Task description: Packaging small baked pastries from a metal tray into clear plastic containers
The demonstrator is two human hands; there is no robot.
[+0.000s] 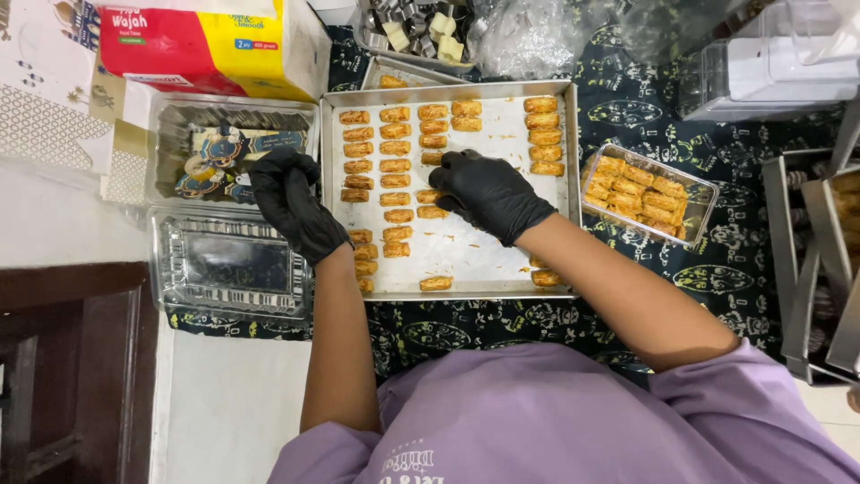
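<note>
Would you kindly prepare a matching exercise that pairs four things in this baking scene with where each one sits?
Things:
1. Rectangular metal baking tray lined with white paper
2. Small clear plastic container filled with golden pastries
3. Empty clear plastic container
4. Red and yellow tissue pack

Places:
A. Top left corner of the view
B. Right of the tray, on the dark patterned cloth
C. Centre, under the black-gloved right hand
D. Left of the tray, below the black-gloved left hand

Pairs: 1-C, 2-B, 3-D, 4-A
</note>
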